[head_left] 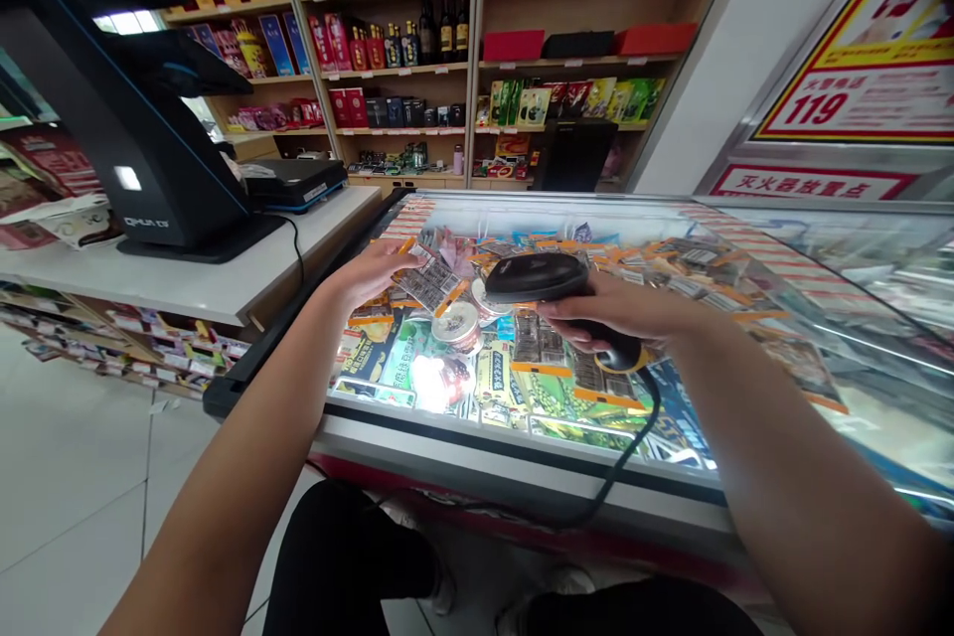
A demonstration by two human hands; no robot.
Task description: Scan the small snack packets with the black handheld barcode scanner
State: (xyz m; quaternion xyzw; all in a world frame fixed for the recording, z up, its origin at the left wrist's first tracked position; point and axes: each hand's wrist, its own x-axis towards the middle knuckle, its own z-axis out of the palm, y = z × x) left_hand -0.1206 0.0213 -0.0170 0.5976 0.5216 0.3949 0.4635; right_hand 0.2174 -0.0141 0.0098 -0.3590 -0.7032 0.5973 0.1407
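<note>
My left hand [377, 273] grips the edge of a flat snack packet [430, 280] with orange ends and a printed label facing up. In my right hand [607, 303] is a black barcode scanner [537, 276], its head pointing left toward the packet. The scanner's cord [633, 447] hangs from its handle over the front edge of the glass-topped freezer [522, 452]. Similar packets [541, 343] lie spread over the glass around both hands. Beneath them, round tubs [456, 326] and colourful packs show through the glass.
To the left stands a white counter [298, 248] with a black point-of-sale terminal [171, 139] and a flat black device [298, 181]. Shelves [402, 65] of boxes and bottles line the back wall. A sign [865, 70] hangs at the right.
</note>
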